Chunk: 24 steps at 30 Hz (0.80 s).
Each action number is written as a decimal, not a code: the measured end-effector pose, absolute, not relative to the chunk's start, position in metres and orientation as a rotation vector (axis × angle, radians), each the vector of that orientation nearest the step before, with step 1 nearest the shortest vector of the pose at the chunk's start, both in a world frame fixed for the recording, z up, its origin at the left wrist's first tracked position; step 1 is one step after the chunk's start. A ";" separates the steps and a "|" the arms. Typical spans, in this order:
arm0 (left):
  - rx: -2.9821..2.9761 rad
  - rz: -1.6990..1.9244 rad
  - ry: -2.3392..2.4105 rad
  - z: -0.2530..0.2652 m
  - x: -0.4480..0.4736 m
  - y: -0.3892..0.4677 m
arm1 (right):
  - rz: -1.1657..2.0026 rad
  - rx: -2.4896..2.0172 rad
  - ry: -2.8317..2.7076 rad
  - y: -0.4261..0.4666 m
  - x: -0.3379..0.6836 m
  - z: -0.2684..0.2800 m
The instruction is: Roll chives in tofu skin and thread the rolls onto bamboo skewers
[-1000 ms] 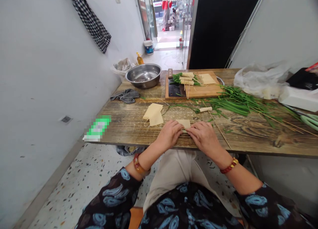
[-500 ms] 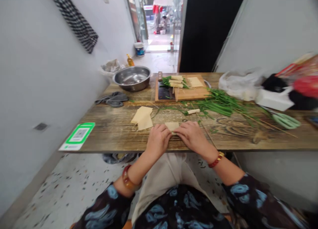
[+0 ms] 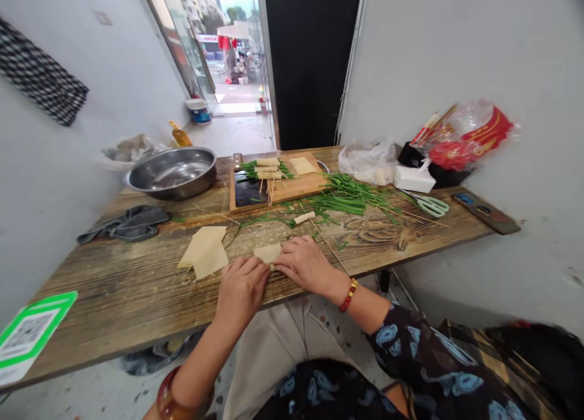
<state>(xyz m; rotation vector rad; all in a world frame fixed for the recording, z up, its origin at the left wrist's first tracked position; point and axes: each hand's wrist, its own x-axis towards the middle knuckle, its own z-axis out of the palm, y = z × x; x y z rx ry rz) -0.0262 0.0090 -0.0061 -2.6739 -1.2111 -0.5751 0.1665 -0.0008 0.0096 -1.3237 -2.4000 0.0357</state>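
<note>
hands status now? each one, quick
Left hand: curled on the near end of the tofu sheet.
Right hand: fingers pressing the same sheet.

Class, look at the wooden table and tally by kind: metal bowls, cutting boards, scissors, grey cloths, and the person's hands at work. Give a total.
Metal bowl: 1
Cutting board: 1
Scissors: 1
Grey cloth: 1
Hands: 2, the left hand and right hand, both pressing on a tofu sheet
Total: 6
</note>
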 end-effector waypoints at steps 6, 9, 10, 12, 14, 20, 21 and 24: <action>-2.674 -0.666 -1.172 -0.008 -0.029 0.011 | -0.006 -1.481 -2.173 0.004 0.232 0.019; -2.677 -0.670 -1.191 -0.010 -0.029 0.009 | -0.088 -1.714 -1.975 0.014 0.286 0.014; -2.680 -0.666 -1.199 -0.010 -0.029 0.009 | -0.107 -1.749 -1.943 0.018 0.302 0.011; -2.686 -0.665 -1.212 -0.011 -0.029 0.008 | -0.170 -1.885 -1.887 0.028 0.327 0.004; -2.689 -0.669 -1.227 -0.012 -0.028 0.008 | -0.213 -2.016 -1.893 0.035 0.341 -0.002; -2.688 -0.678 -1.239 -0.012 -0.028 0.006 | -0.240 -2.150 -1.994 0.041 0.342 -0.012; -2.688 -0.685 -1.237 -0.012 -0.028 0.006 | -0.242 -2.154 -1.995 0.041 0.341 -0.012; -2.699 -0.708 -1.228 -0.013 -0.028 0.006 | -0.290 -2.153 -2.048 0.039 0.338 -0.012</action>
